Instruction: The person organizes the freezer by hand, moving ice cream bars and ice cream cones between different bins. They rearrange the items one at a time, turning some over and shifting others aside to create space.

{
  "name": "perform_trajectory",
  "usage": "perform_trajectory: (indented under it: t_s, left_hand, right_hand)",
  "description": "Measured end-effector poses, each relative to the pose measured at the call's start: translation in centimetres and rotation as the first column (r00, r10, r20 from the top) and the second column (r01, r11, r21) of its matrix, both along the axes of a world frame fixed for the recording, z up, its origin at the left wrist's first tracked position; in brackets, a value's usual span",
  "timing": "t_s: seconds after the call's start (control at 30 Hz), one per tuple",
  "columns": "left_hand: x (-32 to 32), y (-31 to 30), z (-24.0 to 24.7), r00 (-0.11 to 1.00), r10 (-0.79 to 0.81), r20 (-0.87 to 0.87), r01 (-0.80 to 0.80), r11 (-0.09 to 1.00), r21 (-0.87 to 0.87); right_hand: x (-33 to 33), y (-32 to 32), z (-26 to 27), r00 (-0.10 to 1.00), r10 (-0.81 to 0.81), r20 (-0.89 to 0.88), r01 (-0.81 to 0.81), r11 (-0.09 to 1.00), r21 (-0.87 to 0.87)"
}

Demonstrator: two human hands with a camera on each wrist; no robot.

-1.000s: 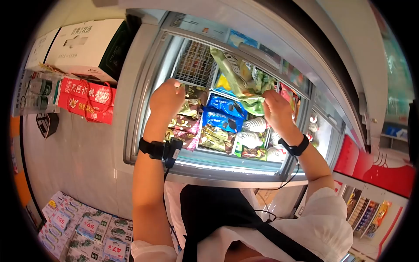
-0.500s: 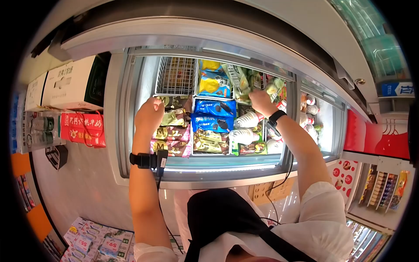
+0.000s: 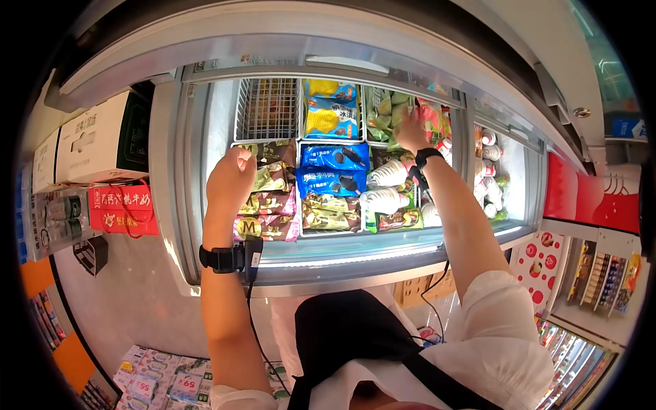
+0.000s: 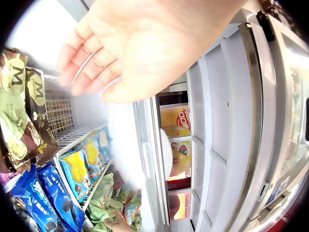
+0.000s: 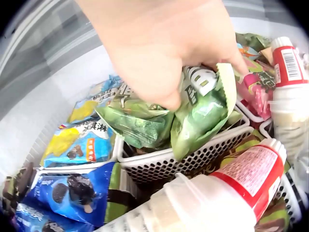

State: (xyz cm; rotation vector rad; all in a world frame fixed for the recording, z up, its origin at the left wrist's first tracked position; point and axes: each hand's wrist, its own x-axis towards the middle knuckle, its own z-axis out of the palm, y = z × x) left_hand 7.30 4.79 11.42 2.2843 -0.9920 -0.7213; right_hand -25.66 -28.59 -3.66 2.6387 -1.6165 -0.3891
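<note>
My right hand (image 5: pixel 169 53) reaches into a white basket (image 5: pixel 154 164) at the back of the chest freezer. Thumb and fingers hold a green ice cream packet (image 5: pixel 205 116) by its upper part; the fingertips are partly hidden. Another green packet (image 5: pixel 137 121) lies beside it under the thumb. Pink packets (image 5: pixel 260 94) lie to the right of this hand. My left hand (image 3: pixel 232 181) hovers over the left side of the freezer, near brown and gold ice cream packets (image 3: pixel 272 176). In the left wrist view its fingers (image 4: pixel 87 60) are loosely extended, with nothing in them.
Blue ice cream packets (image 3: pixel 333 171) lie in the middle, yellow-and-blue ones (image 3: pixel 331 117) behind them. A wire basket (image 3: pixel 239 113) stands at the back left. Wrapped cones (image 3: pixel 386 200) lie in front of my right hand. The freezer's front frame (image 3: pixel 355 277) runs before my body.
My right hand has lowered the green packet, earlier lifted and stretched across the neighbouring basket, into the back basket. My left hand stays over the left side. The head view has shifted.
</note>
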Motion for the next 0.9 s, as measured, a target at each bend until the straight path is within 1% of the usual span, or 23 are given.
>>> perform_trajectory:
  t_s: [0.03, 0.07, 0.13, 0.2, 0.23, 0.27, 0.3, 0.33, 0.37, 0.4, 0.47, 0.5, 0.53, 0.57, 0.6, 0.63, 0.67, 0.7, 0.73, 0.8, 0.83, 0.87, 0.9]
  left_hand:
    - [0.0, 0.0, -0.1, 1.000, -0.008, -0.001, 0.008, 1.000, -0.006]
    - [0.0, 0.1, -0.3, 1.000, -0.017, 0.005, 0.017, 1.000, -0.025]
    - [0.1, 0.1, -0.8, 0.999, -0.031, 0.012, 0.031, 0.998, -0.059]
    - [0.1, 0.1, -0.5, 0.999, -0.033, -0.006, 0.032, 0.997, -0.065]
    - [0.1, 0.0, -0.5, 0.999, -0.026, -0.022, 0.024, 0.997, -0.067]
    - [0.1, 0.0, -0.6, 0.999, -0.015, -0.037, 0.012, 0.998, -0.069]
    - [0.0, -0.1, -0.8, 0.999, -0.019, -0.041, 0.016, 0.997, -0.070]
    - [-0.1, -0.1, -1.0, 0.999, -0.020, -0.044, 0.017, 0.997, -0.071]
    - [-0.1, -0.1, -1.2, 0.999, -0.014, -0.043, 0.011, 0.997, -0.074]
    - [-0.1, -0.1, -1.1, 0.999, -0.012, -0.036, 0.011, 1.000, -0.029]
    - [-0.2, 0.0, -1.5, 1.000, -0.009, -0.014, 0.008, 0.998, -0.066]
    - [-0.2, -0.1, -1.6, 1.000, -0.006, -0.010, 0.005, 0.998, -0.065]
    - [-0.4, -0.2, -1.2, 1.000, -0.011, -0.007, 0.011, 0.998, -0.059]
    - [-0.5, -0.2, -0.6, 0.999, -0.017, -0.040, 0.016, 1.000, -0.013]
    - [-0.5, -0.1, -0.7, 1.000, -0.016, -0.027, 0.015, 0.999, -0.040]
    - [-0.6, -0.1, -0.5, 1.000, -0.011, -0.010, 0.010, 0.999, -0.048]
    - [-0.7, -0.2, -0.3, 1.000, -0.005, 0.004, 0.005, 0.998, -0.056]
    - [-0.7, -0.1, 0.1, 1.000, 0.006, 0.013, -0.004, 0.995, -0.099]
    - [-0.7, -0.1, 0.1, 1.000, 0.011, -0.004, -0.011, 0.996, -0.094]
    - [-0.4, -0.1, 0.4, 0.999, 0.027, -0.026, -0.029, 0.995, -0.098]
    - [-0.2, 0.0, 0.0, 0.999, 0.031, 0.010, -0.030, 0.993, -0.117]
    - [-0.1, 0.1, 0.0, 0.999, 0.048, 0.001, -0.047, 0.990, -0.134]
    - [-0.1, 0.1, 0.2, 0.998, 0.067, -0.015, -0.069, 0.988, -0.139]
  right_hand:
    - [1.8, 1.9, 4.0, 0.983, -0.181, -0.032, 0.183, 0.980, 0.074]
    - [1.4, 1.4, 2.6, 0.973, -0.217, 0.082, 0.217, 0.976, 0.013]
    - [2.4, 2.5, 3.5, 0.971, -0.093, 0.221, 0.127, 0.982, -0.141]
    - [2.7, 3.1, 6.4, 0.967, 0.168, 0.193, -0.171, 0.985, -0.002]
    - [3.6, 5.7, 10.0, 0.895, 0.206, 0.395, -0.297, 0.937, 0.185]
    - [2.7, 5.4, 8.5, 0.893, 0.170, 0.415, -0.377, 0.786, 0.489]
    - [1.6, 6.1, 8.0, 0.919, 0.303, 0.251, -0.391, 0.772, 0.501]
    - [0.6, 7.3, 8.3, 0.900, 0.429, 0.081, -0.406, 0.756, 0.514]
    - [0.1, 8.4, 8.5, 0.886, 0.459, -0.064, -0.371, 0.785, 0.496]
    - [-0.1, 9.3, 9.0, 0.853, 0.480, -0.206, -0.347, 0.816, 0.463]
    - [-1.8, 9.8, 7.4, 0.765, 0.644, 0.021, -0.620, 0.728, 0.293]
    - [-1.5, 9.8, 7.7, 0.728, 0.685, 0.003, -0.659, 0.699, 0.277]
    - [-0.7, 9.8, 8.3, 0.743, 0.668, -0.032, -0.628, 0.713, 0.312]
    - [0.0, 9.8, 8.9, 0.770, 0.628, -0.116, -0.569, 0.757, 0.321]
    - [1.6, 10.2, 11.1, 0.789, 0.580, -0.201, -0.506, 0.800, 0.324]
    - [2.9, 10.7, 12.3, 0.823, 0.542, -0.169, -0.501, 0.834, 0.232]
    - [4.8, 11.3, 14.4, 0.850, 0.519, -0.091, -0.493, 0.845, 0.209]
    - [6.6, 11.6, 15.2, 0.807, 0.580, 0.115, -0.591, 0.792, 0.154]
    - [8.7, 11.7, 15.8, 0.719, 0.622, 0.310, -0.670, 0.738, 0.075]
    - [14.8, 13.0, 16.8, 0.555, 0.732, 0.395, -0.753, 0.644, -0.135]
    - [17.8, 13.3, 16.1, 0.523, 0.759, 0.389, -0.772, 0.615, -0.162]
    - [20.7, 13.3, 15.4, 0.491, 0.783, 0.382, -0.788, 0.586, -0.189]
    - [23.3, 13.2, 13.8, 0.504, 0.788, 0.352, -0.796, 0.582, -0.163]
